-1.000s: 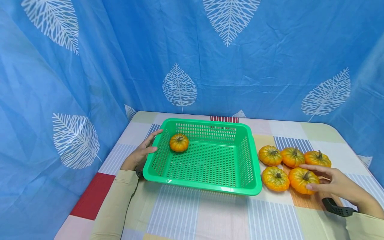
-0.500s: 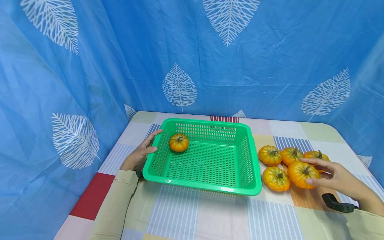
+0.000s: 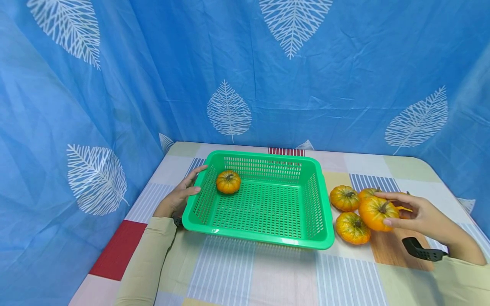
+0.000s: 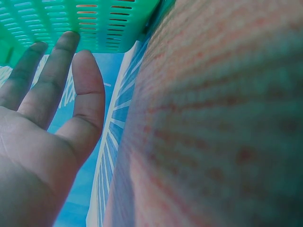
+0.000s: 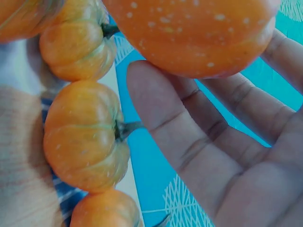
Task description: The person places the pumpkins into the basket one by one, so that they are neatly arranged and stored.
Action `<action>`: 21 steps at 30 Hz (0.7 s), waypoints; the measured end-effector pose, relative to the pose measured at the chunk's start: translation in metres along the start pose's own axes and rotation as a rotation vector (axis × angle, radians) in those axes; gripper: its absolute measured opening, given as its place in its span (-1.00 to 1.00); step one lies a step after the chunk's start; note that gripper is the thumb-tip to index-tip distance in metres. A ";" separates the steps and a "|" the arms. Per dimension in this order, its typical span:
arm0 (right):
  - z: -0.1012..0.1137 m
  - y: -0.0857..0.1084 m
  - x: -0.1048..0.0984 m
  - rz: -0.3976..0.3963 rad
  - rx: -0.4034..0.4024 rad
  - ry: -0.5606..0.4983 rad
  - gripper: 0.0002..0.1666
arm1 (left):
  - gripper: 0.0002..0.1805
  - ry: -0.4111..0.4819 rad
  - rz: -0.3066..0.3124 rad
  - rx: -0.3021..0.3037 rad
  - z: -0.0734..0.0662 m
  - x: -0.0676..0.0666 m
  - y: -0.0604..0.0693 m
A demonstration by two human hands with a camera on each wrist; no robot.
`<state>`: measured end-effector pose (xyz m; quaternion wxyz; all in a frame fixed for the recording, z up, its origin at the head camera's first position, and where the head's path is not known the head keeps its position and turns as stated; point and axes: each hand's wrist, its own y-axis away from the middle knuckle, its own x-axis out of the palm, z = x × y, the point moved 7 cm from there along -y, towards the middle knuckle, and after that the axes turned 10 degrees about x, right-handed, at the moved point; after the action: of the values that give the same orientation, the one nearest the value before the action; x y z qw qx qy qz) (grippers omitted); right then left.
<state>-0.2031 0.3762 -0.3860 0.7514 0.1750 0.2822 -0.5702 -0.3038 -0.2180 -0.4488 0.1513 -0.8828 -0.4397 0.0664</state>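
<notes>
My right hand (image 3: pixel 428 217) grips a small orange pumpkin (image 3: pixel 376 216) between thumb and fingers, holding it above the table. In the right wrist view, the held pumpkin (image 5: pixel 199 35) fills the top, with the thumb and fingers against it. At the left, my left hand (image 3: pixel 180 196) rests its relaxed fingers against the side of a green perforated plastic basket (image 3: pixel 249 240). The left wrist view shows these fingers (image 4: pixel 61 61) nearly straight at the basket's wall (image 4: pixel 102 28). One pumpkin (image 3: pixel 228 182) sits in the basket's back left corner.
Right of the basket lie more pumpkins: one at the back left (image 3: pixel 344 198), one in front (image 3: pixel 353 228), and others partly hidden behind the right hand and held pumpkin. A patchwork cloth (image 3: pixel 283 276) covers the table. Blue leaf-patterned curtains (image 3: pixel 344 85) stand behind and at the sides.
My right hand has lifted the front right pumpkin off the table and moved it up and slightly left, partly covering the pumpkins behind. The left hand and basket have stayed still.
</notes>
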 end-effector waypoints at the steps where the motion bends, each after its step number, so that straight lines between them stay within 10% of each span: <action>1: 0.002 -0.002 0.001 0.005 -0.003 -0.005 -0.24 | -0.19 0.000 0.000 -0.002 0.000 0.000 0.000; 21: 0.041 -0.033 0.013 0.067 -0.094 0.021 -0.27 | -0.13 -0.007 -0.014 -0.030 0.001 -0.002 0.000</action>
<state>-0.2232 0.3331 -0.3600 0.7747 0.1547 0.3104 -0.5288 -0.3048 -0.2192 -0.4501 0.1370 -0.8816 -0.4475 0.0617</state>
